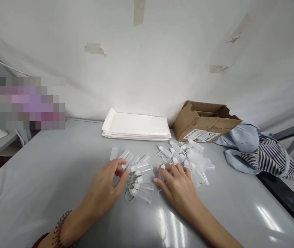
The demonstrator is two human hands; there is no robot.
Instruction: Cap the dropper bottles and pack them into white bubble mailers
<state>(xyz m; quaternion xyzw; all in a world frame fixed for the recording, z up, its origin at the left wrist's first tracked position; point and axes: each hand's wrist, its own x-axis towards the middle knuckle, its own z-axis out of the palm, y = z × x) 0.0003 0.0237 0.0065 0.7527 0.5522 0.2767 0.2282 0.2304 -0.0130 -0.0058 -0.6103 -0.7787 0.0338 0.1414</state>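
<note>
We record our left hand (108, 183) loosely curled, fingertips touching the near row of clear capped tubes (141, 174) on the grey table (59, 165), our right hand (178, 184) spread flat beside them, tubes too many to count, one cardboard box (203, 120).

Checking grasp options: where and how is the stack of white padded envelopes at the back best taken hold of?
Judging by its pose, grip the stack of white padded envelopes at its near long edge, from the person's side: it lies flat on the grey table, that edge unobstructed, the cardboard box crowding its right end.
</note>
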